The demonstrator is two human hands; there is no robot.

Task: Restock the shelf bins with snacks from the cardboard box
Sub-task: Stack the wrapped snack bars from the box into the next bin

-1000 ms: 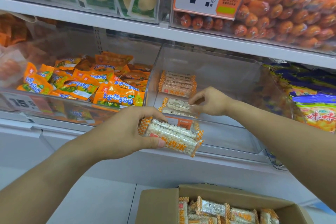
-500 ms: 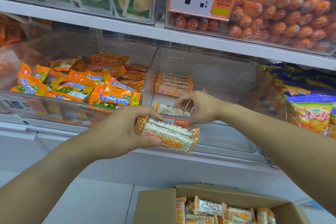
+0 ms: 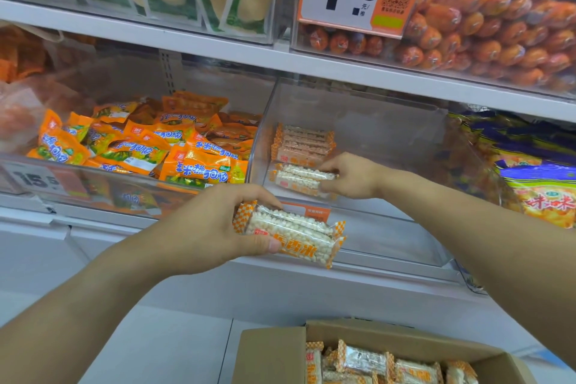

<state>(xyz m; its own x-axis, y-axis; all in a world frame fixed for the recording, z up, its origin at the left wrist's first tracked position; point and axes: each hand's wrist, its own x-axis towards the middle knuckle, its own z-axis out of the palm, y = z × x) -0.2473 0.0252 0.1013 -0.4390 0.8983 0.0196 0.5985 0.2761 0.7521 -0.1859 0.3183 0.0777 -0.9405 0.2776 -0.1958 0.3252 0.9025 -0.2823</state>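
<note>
Puffed-rice snack packs [image 3: 290,232] — stacked in clear bin [image 3: 405,227], filling cardboard box [image 3: 271,352]

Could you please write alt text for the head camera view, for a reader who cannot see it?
The right hand sets puffed-rice packets into a clear shelf bin, while the left hand holds more rice packets just in front of it. An open cardboard box of the same snacks sits below.

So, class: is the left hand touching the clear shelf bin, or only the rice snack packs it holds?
Cannot tell. In the head view the left hand grips the rice snack packs in front of the clear shelf bin, hiding any gap.
</note>
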